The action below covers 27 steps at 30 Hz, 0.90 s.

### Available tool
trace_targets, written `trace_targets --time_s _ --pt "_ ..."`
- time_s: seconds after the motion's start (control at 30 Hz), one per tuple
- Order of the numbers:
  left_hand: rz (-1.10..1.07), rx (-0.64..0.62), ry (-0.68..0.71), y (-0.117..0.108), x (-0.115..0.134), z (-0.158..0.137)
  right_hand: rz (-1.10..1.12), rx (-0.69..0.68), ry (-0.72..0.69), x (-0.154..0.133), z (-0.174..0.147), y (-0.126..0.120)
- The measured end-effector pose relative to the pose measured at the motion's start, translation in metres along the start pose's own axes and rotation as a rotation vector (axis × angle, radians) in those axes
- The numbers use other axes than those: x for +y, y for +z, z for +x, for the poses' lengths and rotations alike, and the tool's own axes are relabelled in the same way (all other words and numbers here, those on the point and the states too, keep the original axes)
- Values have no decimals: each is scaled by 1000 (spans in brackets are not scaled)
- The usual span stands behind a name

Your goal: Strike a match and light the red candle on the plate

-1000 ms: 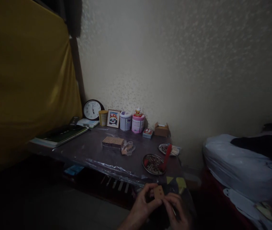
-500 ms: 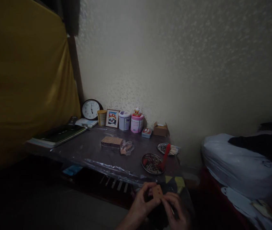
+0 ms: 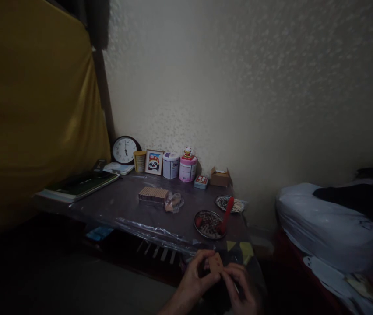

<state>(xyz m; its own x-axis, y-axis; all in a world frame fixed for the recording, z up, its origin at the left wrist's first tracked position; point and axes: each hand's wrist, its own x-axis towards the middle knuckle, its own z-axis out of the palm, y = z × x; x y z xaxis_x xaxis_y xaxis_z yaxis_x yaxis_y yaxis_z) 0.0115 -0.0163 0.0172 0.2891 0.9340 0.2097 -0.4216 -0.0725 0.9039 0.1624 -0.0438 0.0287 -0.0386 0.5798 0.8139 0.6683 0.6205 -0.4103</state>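
Left grip point(image 3: 195, 275) pinching one tan block point(image 3: 216, 263), right grip point(image 3: 243, 285) pinching one pale stick point(image 3: 237, 288), two plates point(image 3: 202, 235) beyond

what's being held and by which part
A tan block, by its upper and lower edges, in the left grip; right grip at its lower corner, hold unclear.

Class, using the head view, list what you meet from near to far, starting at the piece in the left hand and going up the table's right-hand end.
Small tan piece → larger plate → smaller plate → open cardboard box.
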Motion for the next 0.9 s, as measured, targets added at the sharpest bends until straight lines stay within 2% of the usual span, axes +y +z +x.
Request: trace_targets --time_s 0.27,0.47,0.6,0.77,0.9 --pt "-76 41 -109 -1 9 1 66 -46 165 11 -5 -4" --pt "-105 27 -128 -4 8 1 217 -91 369 17 -5 -10" --pt "-136 22 -144 -7 2 1 325 -42 551 16 -3 -10" --pt "-194 4 -146 -8 -2 -1 422 7 650 13 4 -13" --pt "-256 2 -167 -6 -1 -1 438 17 786 12 5 -16"
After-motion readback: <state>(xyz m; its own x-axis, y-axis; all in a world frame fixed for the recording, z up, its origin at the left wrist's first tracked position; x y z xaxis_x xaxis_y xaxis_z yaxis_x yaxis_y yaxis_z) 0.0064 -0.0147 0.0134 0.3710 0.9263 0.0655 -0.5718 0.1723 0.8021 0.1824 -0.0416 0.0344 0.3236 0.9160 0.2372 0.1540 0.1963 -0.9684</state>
